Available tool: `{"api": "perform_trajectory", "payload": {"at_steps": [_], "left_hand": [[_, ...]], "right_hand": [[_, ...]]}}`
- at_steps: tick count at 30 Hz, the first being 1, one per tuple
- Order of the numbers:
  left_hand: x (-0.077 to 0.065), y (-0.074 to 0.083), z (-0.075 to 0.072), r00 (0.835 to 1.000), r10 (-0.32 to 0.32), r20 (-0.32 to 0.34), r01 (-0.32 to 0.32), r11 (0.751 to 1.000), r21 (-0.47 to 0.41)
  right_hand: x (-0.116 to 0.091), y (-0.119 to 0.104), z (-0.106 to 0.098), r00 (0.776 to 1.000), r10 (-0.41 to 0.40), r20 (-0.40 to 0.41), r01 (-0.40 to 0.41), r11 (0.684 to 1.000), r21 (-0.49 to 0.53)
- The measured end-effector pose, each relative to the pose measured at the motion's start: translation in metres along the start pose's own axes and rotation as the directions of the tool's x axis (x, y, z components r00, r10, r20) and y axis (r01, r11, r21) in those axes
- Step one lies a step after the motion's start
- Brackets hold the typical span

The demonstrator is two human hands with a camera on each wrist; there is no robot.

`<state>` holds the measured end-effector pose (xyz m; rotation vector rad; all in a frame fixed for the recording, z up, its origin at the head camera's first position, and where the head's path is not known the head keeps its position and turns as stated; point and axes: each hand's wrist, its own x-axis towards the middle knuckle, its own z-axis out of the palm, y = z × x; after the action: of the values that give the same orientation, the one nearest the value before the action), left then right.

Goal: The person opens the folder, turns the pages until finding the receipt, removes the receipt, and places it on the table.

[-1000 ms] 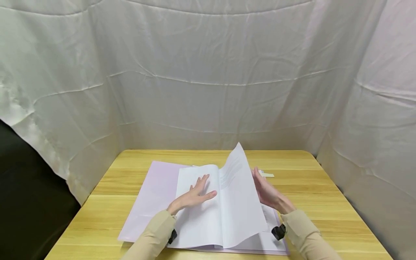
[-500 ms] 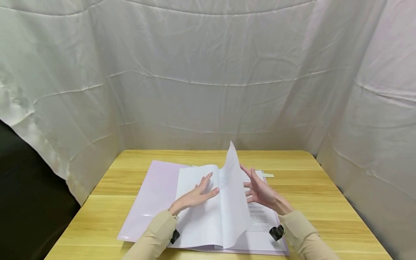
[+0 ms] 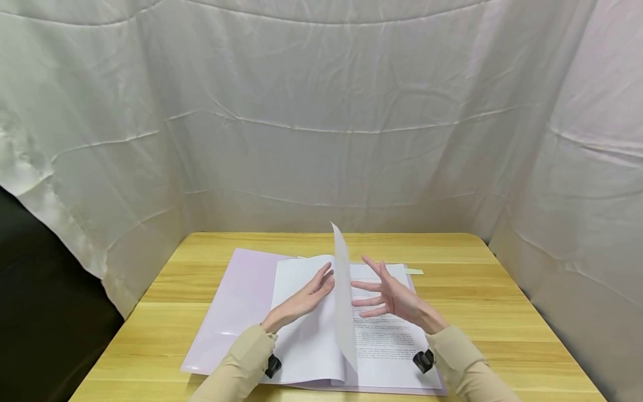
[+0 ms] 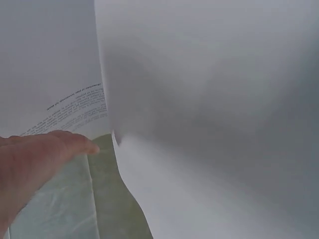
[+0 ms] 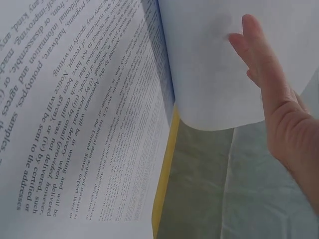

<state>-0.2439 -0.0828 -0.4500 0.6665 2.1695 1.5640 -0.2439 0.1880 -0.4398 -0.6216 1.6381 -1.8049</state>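
A lilac folder (image 3: 236, 307) lies spread on the table, with white paper sheets in it. One sheet (image 3: 344, 301) stands upright along the middle, seen nearly edge-on. My left hand (image 3: 301, 301) is left of it, over the blank turned pages (image 3: 311, 349), fingers extended and fingertips close to the sheet. My right hand (image 3: 397, 298) is on the other side with its fingers spread, over a page of printed text (image 3: 387, 346). Whether its fingertips touch the sheet I cannot tell. In the right wrist view the printed page (image 5: 84, 114) lies beside the raised sheet (image 5: 214, 74).
The wooden table (image 3: 482, 301) reaches out on both sides of the folder. A small pale tab (image 3: 414, 271) sticks out at the folder's far right corner. Light grey curtains (image 3: 321, 139) enclose the back and sides. A dark area (image 3: 40, 301) shows at the left.
The raised sheet has swung from leaning right to upright, uncovering the printed page. My right hand has moved left, its fingers spreading. My left hand's fingers have come closer together beside the sheet.
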Motion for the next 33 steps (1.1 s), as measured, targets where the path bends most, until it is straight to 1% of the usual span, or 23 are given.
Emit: {"api": "perform_trajectory", "payload": {"at_steps": [3, 7, 11, 14, 17, 21, 24, 25, 27, 29, 31, 33], "left_hand": [[-0.001, 0.001, 0.000, 1.000, -0.011, -0.019, 0.011, 1.000, -0.029], [0.000, 0.002, 0.000, 1.000, -0.019, -0.009, 0.017, 0.990, -0.141], [0.002, 0.002, 0.000, 1.000, -0.008, 0.026, 0.015, 0.957, -0.290], [0.003, 0.003, 0.000, 0.999, 0.007, 0.034, 0.006, 0.937, -0.350], [0.002, 0.003, -0.002, 1.000, -0.004, 0.012, 0.008, 0.930, -0.368], [0.001, 0.003, -0.006, 0.995, -0.070, -0.067, 0.038, 0.917, -0.397], [0.002, 0.003, -0.008, 0.982, -0.122, -0.142, 0.052, 0.908, -0.416], [0.003, 0.002, -0.009, 0.977, -0.130, -0.167, 0.050, 0.909, -0.414], [0.003, 0.000, -0.010, 0.961, -0.161, -0.225, 0.063, 0.920, -0.386], [0.002, -0.001, -0.012, 0.943, -0.181, -0.279, 0.067, 0.925, -0.373], [0.002, -0.003, -0.013, 0.927, -0.185, -0.326, 0.065, 0.936, -0.347], [0.002, -0.006, -0.015, 0.914, -0.192, -0.357, 0.067, 0.940, -0.334]], "right_hand": [[0.001, 0.000, 0.002, 1.000, 0.004, 0.003, -0.004, 1.000, -0.011], [0.002, 0.000, 0.004, 1.000, 0.021, -0.001, -0.021, 0.999, -0.033], [0.003, 0.001, 0.006, 0.999, 0.044, -0.019, -0.045, 0.997, -0.067], [0.005, 0.002, 0.009, 0.997, 0.064, -0.044, -0.068, 0.994, -0.090], [0.006, 0.002, 0.011, 0.994, 0.082, -0.066, -0.090, 0.989, -0.118], [0.007, 0.005, 0.013, 0.993, 0.089, -0.072, -0.101, 0.979, -0.179], [0.007, 0.008, 0.011, 0.995, 0.081, -0.064, -0.094, 0.969, -0.231], [0.007, 0.009, 0.011, 0.995, 0.078, -0.060, -0.091, 0.965, -0.245], [0.006, 0.011, 0.009, 0.996, 0.070, -0.053, -0.082, 0.959, -0.271], [0.006, 0.013, 0.008, 0.997, 0.062, -0.050, -0.075, 0.951, -0.301], [0.005, 0.015, 0.005, 0.997, 0.056, -0.055, -0.071, 0.940, -0.335], [0.004, 0.016, 0.002, 0.997, 0.050, -0.065, -0.070, 0.930, -0.360]]}}
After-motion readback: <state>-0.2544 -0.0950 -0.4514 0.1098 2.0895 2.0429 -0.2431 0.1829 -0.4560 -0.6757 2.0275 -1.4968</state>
